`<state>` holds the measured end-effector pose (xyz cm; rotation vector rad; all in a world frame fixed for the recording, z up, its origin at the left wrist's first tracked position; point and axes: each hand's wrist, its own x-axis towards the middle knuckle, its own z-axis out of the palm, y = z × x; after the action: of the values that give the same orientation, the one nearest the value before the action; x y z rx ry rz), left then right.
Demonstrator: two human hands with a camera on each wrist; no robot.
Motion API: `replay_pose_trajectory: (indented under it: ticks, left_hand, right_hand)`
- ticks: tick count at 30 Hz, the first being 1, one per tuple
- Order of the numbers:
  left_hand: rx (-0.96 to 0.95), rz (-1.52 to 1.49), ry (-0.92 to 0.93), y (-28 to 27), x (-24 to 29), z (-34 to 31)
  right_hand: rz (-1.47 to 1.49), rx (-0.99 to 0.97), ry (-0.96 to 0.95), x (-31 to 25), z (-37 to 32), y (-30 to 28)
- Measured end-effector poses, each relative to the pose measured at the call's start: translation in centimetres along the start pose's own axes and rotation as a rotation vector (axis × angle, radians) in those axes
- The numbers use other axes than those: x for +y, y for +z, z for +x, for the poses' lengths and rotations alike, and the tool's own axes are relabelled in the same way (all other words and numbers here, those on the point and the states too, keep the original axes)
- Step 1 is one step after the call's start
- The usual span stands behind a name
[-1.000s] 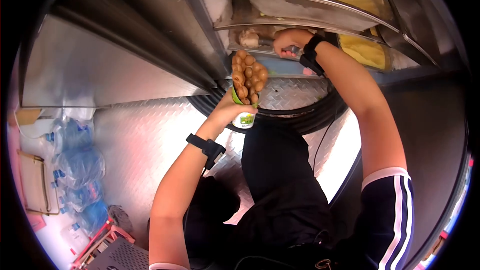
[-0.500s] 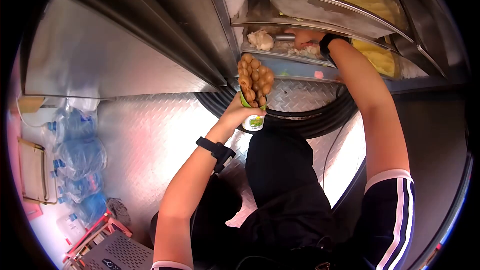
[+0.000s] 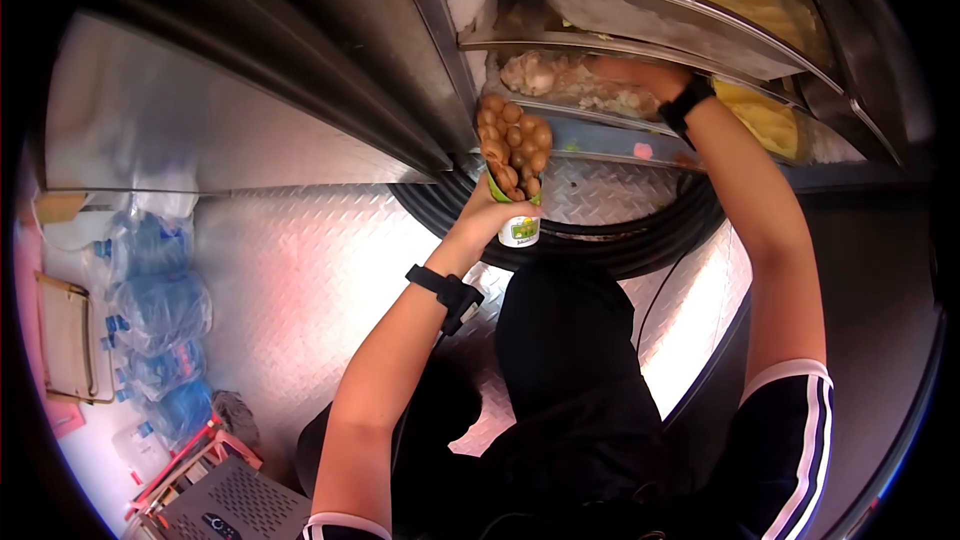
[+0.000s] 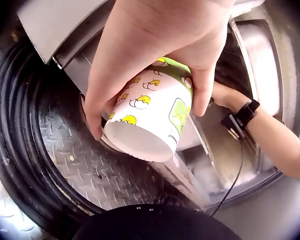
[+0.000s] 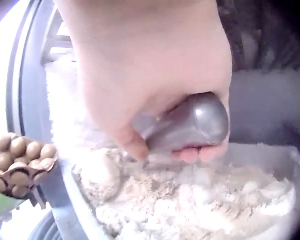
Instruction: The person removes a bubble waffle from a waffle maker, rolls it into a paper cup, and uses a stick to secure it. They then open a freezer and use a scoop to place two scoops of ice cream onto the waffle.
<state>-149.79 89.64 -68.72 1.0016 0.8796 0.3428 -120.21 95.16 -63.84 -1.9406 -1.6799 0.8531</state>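
My left hand (image 3: 487, 217) grips a white paper cup (image 4: 145, 112) printed with yellow chicks in eggshells, fingers on one side and thumb on the other. A brown bubble waffle (image 3: 515, 145) stands up out of the cup's green rim. Inside the freezer, my right hand (image 3: 645, 75) is curled round the grey handle of an ice cream scoop (image 5: 192, 122); the scoop's head is hidden. Below that hand lies pale, crumbly ice cream (image 5: 190, 200) in a long tub, with a rounded lump (image 3: 530, 73) at its left end.
Metal tubs of yellow ice cream (image 3: 755, 115) sit alongside and above. A steel panel (image 3: 250, 120) stands at left. Coiled black hose (image 3: 640, 250) lies on the chequered metal floor (image 3: 290, 270). Wrapped water bottles (image 3: 155, 315) and a grey perforated box (image 3: 235, 505) are at far left.
My right hand has moved to the right along the tub with the scoop. The left hand still holds the cup and waffle, and the head view has shifted slightly.
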Motion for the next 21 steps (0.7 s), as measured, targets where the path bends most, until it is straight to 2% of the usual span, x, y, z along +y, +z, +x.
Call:
replay_pose_trajectory:
  ticks: [1, 3, 4, 6, 7, 8, 10, 14, 17, 19, 20, 21]
  left_hand:
    - [-0.020, 0.024, 0.006, 0.1, 0.6, -0.5]
    - [-0.067, 0.057, -0.010, 0.4, 1.6, -1.5]
    - [-0.065, 0.055, -0.010, 0.6, 1.5, -1.5]
    - [-0.090, 0.029, -0.026, 0.6, 1.4, -1.8]
    - [-0.105, 0.023, -0.051, 0.7, 1.6, -2.1]
    - [-0.104, 0.022, -0.056, 0.6, 1.4, -2.0]
    - [-0.105, 0.077, -0.037, 0.4, 1.0, -1.8]
    - [-0.139, 0.056, -0.047, 1.0, 1.9, -2.4]
    - [-0.157, 0.039, -0.006, 0.6, 1.3, -2.0]
    - [-0.160, 0.038, -0.011, 0.7, 1.1, -2.1]
    - [-0.157, 0.048, -0.023, 0.7, 1.2, -2.2]
    - [-0.155, 0.058, -0.034, 0.8, 1.4, -2.3]
  right_hand:
    - [-0.025, 0.040, -0.028, -1.4, -0.9, 0.3]
    - [-0.476, -0.129, 0.018, -0.6, -0.5, 1.1]
    - [-0.477, -0.130, 0.016, -1.8, -1.4, 0.9]
    - [-0.712, -0.055, -0.254, -5.9, -4.2, 0.5]
    - [-0.840, 0.084, -0.376, -5.2, -4.0, 1.7]
    - [-0.837, 0.081, -0.375, -4.5, -3.8, 2.1]
    - [-0.975, -0.059, -0.393, -2.8, -3.8, 1.6]
    - [-0.941, -0.073, -0.366, -2.4, -4.8, -0.4]
    - [-0.825, -0.003, -0.308, -3.0, -5.5, -0.5]
    - [-0.449, 0.074, -0.454, -3.6, -5.9, -0.3]
    - [-0.449, 0.072, -0.453, -4.2, -6.0, -0.4]
    - [-0.257, -0.057, -0.264, -5.0, -6.1, -0.5]
